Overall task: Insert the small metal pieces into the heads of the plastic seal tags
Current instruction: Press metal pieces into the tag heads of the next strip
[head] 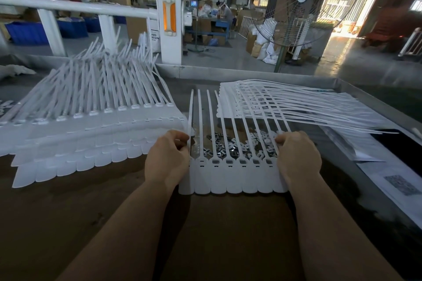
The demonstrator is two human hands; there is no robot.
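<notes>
A: Biggest first. We've got the brown worktable (217, 230) running across the whole lower view, metal rim at the far edge.

B: Then the large stack of white seal tags (91, 125) on the left, flat ends towards us, tails fanned up and away. We also see a second stack (296, 102) far right, tails trailing off to the right over some printed sheets (392, 180).

A: Standing fan (301, 2) behind the table, right of centre. White post with an orange panel (169, 20) centre back. Moving on.

B: The working strip of seal tags (233, 178) lies flat in the middle, just in front of us, heads in a row, tails pointing away. We count several heads with a dark slot showing; whether metal sits in them we cannot tell.

A: Hands. Left hand (167, 159) at the strip's left edge, fingers curled, pinching the leftmost tail. Right hand (296, 157) at the right edge, fingers curled into the rightmost tails, gripping them.

B: Smallest: the loose metal pieces (228, 146), a scattered pile on the table beneath the strip's tails, between the two hands, just beyond the heads.
</notes>
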